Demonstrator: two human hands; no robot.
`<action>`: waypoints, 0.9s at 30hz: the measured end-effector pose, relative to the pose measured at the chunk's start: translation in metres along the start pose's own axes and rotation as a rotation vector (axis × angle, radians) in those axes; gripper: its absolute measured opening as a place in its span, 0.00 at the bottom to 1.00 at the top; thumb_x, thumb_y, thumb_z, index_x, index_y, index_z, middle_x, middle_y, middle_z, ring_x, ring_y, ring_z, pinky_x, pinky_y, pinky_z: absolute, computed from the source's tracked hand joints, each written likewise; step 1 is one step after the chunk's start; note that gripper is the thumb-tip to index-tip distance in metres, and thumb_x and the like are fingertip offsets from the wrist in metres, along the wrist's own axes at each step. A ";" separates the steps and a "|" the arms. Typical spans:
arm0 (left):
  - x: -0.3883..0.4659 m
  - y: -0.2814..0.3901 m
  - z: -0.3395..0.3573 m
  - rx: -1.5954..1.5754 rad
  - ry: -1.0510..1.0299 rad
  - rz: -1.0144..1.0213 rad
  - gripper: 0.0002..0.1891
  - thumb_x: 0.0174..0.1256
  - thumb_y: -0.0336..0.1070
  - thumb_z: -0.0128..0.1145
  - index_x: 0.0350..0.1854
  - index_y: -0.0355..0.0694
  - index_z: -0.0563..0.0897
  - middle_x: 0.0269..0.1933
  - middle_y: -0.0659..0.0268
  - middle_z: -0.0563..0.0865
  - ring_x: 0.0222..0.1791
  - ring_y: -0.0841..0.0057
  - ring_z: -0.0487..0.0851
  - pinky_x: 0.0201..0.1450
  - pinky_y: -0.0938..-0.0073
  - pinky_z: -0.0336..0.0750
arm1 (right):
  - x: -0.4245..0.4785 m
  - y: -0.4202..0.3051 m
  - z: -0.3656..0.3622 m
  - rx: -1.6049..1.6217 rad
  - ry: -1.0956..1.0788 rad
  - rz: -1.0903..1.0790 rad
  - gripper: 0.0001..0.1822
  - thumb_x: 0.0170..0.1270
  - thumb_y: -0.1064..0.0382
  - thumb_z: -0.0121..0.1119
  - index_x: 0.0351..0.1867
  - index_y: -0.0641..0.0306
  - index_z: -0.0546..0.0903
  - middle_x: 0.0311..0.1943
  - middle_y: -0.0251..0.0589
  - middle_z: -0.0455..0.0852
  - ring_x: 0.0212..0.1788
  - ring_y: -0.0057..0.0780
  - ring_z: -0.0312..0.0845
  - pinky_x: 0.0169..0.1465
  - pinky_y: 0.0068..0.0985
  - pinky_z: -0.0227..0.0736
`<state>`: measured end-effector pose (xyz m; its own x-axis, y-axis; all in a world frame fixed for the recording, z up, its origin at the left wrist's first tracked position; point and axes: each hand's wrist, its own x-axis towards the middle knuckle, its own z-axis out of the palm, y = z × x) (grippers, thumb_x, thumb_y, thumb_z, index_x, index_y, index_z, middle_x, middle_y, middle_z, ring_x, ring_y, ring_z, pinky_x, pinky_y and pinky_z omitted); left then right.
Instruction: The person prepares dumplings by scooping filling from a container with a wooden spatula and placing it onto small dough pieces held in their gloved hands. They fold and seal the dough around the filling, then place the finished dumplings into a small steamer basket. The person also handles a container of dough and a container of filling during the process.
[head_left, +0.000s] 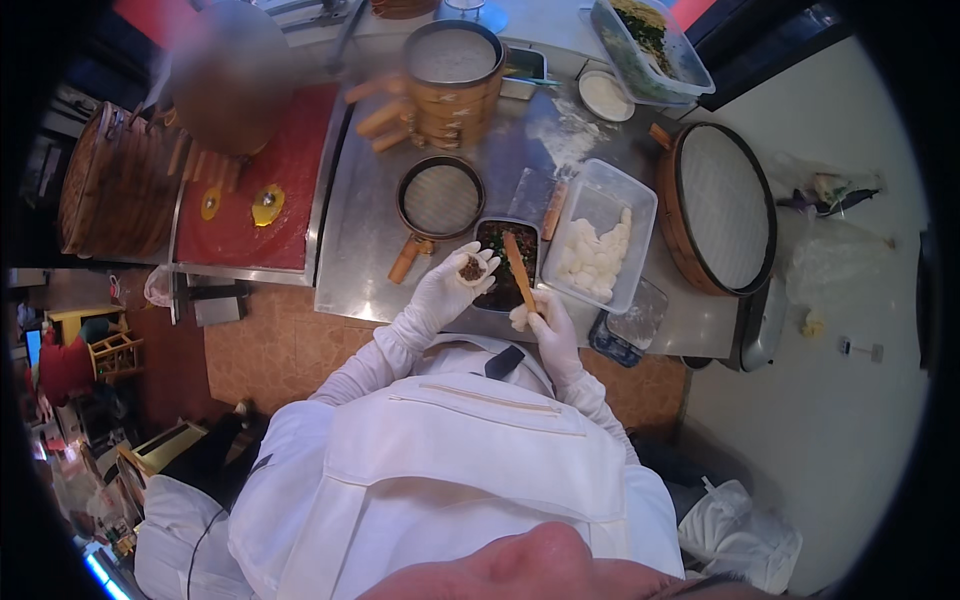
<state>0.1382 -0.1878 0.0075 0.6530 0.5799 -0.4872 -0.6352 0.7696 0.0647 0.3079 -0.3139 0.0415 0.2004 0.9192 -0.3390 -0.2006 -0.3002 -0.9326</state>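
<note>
In my gloved left hand (442, 289) rests a dough wrapper (463, 271) with dark minced filling (473, 268) at its centre. My gloved right hand (556, 330) grips a flat wooden spatula (517, 271), whose blade lies over a metal container of filling (496, 289) with green bits in it. To the right stands a clear plastic box (649, 217) with many pale dough pieces (596, 255) inside. A small round bamboo steamer (441, 199) with a wooden handle sits just beyond my left hand.
Stacked steamers (454, 97) stand farther back. At the right is a large lined steamer (724, 202). Flour (570, 131) dusts the steel counter (367, 247) near a white bowl (606, 96). A red steaming surface (289, 180) and tall steamers (124, 187) lie left. A plastic tub (652, 49) holds chopped ingredients.
</note>
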 end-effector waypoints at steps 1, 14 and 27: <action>0.001 -0.004 0.001 0.018 -0.035 0.013 0.19 0.70 0.30 0.48 0.62 0.36 0.68 0.57 0.54 0.74 0.66 0.57 0.67 0.70 0.54 0.60 | 0.007 -0.003 0.003 0.087 -0.010 0.042 0.15 0.65 0.74 0.44 0.53 0.67 0.72 0.35 0.37 0.81 0.33 0.20 0.74 0.38 0.19 0.71; 0.011 -0.020 0.009 -0.141 -0.168 -0.030 0.21 0.72 0.33 0.47 0.64 0.31 0.65 0.62 0.51 0.69 0.67 0.59 0.64 0.71 0.56 0.60 | 0.006 0.001 0.011 -0.121 -0.032 0.213 0.12 0.71 0.61 0.50 0.42 0.67 0.80 0.20 0.33 0.80 0.15 0.12 0.65 0.18 0.11 0.55; 0.002 0.030 -0.055 0.082 0.195 0.081 0.14 0.70 0.35 0.52 0.53 0.35 0.76 0.50 0.57 0.80 0.57 0.61 0.76 0.59 0.62 0.72 | 0.038 0.042 -0.001 -1.509 -0.090 0.013 0.12 0.63 0.60 0.52 0.42 0.57 0.84 0.31 0.43 0.86 0.33 0.43 0.83 0.35 0.40 0.76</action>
<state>0.0975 -0.1782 -0.0396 0.5036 0.5843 -0.6364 -0.6414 0.7463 0.1777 0.3081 -0.2920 -0.0107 0.1380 0.9097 -0.3916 0.9529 -0.2297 -0.1980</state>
